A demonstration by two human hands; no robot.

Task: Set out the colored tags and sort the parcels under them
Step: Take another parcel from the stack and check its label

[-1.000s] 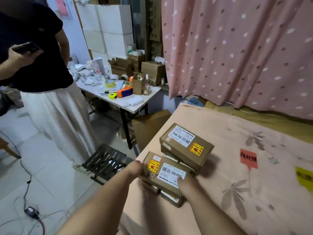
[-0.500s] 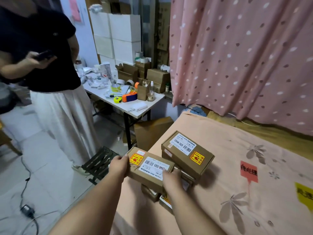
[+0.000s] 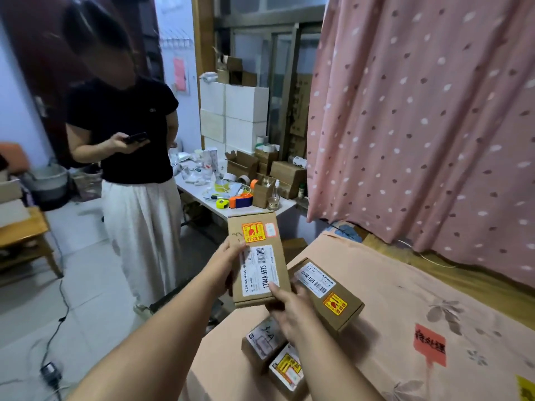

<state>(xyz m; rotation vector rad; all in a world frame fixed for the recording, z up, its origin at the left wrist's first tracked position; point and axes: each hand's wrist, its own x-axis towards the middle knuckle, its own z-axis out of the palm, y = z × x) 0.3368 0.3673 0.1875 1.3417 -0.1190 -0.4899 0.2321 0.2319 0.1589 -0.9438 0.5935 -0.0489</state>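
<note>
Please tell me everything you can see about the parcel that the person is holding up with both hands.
The held parcel is a flat, oblong box of plain brown cardboard, closed, raised above the bed and turned with its top face to the camera. That face carries a yellow-and-red warning sticker, a small pale sticker beside it, and a white barcode label reading 12V4A-5525. The left hand grips its left edge; the right hand holds its lower right corner.

held parcel (image 3: 257, 261) above bed (image 3: 390, 308), tags (image 3: 430, 344) right, stack (image 3: 328, 295) btwn
</note>
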